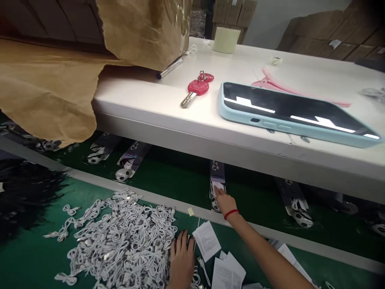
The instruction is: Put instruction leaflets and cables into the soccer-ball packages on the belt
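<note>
My right hand, with a red cord at the wrist, reaches over the green belt. Its fingertips are on a small white folded leaflet, which lies against a clear package with a football-patterned item inside. The thumb is mostly hidden. My left hand rests palm down, fingers a little apart, at the right edge of a heap of bundled white cables. Beside it lie printed white leaflets and another leaflet stack.
Further packages lie along the belt under a white shelf. On the shelf are a blue-cased phone, a red key, a pen, a tape roll and brown paper. Black cables pile at left.
</note>
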The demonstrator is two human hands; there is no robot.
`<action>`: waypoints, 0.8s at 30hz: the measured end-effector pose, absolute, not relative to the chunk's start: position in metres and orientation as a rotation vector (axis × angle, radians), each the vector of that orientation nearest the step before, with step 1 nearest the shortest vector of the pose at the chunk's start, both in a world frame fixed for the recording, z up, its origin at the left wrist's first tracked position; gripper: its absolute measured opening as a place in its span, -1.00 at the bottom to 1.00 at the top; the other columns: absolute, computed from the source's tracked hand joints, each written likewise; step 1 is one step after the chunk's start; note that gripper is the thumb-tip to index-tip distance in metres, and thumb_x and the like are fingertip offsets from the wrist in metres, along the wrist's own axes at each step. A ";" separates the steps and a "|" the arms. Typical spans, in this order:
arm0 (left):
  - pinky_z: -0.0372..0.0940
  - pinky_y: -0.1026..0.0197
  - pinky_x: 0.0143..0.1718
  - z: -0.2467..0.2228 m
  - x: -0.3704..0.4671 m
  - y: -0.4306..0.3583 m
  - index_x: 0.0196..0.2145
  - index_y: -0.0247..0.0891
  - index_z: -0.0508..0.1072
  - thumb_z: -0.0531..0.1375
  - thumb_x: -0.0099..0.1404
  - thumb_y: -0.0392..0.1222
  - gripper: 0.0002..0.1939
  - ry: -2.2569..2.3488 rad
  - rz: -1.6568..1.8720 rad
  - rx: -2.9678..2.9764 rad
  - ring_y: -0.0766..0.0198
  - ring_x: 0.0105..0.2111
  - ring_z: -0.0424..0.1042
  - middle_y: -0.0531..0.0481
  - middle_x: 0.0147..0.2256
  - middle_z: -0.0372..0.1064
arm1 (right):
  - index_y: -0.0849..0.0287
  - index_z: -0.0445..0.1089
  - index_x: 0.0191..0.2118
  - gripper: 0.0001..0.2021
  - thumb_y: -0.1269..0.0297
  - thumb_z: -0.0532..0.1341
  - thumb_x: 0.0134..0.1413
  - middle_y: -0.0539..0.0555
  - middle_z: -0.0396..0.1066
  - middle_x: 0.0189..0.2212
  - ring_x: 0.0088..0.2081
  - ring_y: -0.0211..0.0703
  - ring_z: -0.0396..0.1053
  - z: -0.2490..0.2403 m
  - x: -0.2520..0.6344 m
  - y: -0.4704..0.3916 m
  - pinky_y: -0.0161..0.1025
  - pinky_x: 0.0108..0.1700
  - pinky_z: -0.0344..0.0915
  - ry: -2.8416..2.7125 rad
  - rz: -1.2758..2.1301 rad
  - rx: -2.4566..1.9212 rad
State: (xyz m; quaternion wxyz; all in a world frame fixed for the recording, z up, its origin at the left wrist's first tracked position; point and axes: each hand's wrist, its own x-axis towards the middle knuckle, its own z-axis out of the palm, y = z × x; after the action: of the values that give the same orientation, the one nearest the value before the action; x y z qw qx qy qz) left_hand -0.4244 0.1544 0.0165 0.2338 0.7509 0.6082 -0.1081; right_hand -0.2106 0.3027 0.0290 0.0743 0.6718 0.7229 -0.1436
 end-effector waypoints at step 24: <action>0.08 0.01 0.07 0.006 -0.439 0.163 0.10 -0.08 0.27 -0.17 0.04 -0.66 -0.23 1.586 -0.254 2.046 0.14 0.11 0.20 -0.09 0.17 0.13 | 0.05 -0.41 0.35 0.31 0.06 0.46 -0.47 0.27 -0.58 0.36 0.32 0.33 -0.56 0.013 -0.137 0.282 0.30 0.22 -0.51 2.193 -0.212 1.786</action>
State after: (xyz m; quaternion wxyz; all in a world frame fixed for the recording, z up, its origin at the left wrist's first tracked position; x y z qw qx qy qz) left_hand -0.4392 0.1627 0.0064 0.2669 0.7582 0.5874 -0.0941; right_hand -0.1374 0.2816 0.0135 0.1520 0.6224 0.7643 -0.0739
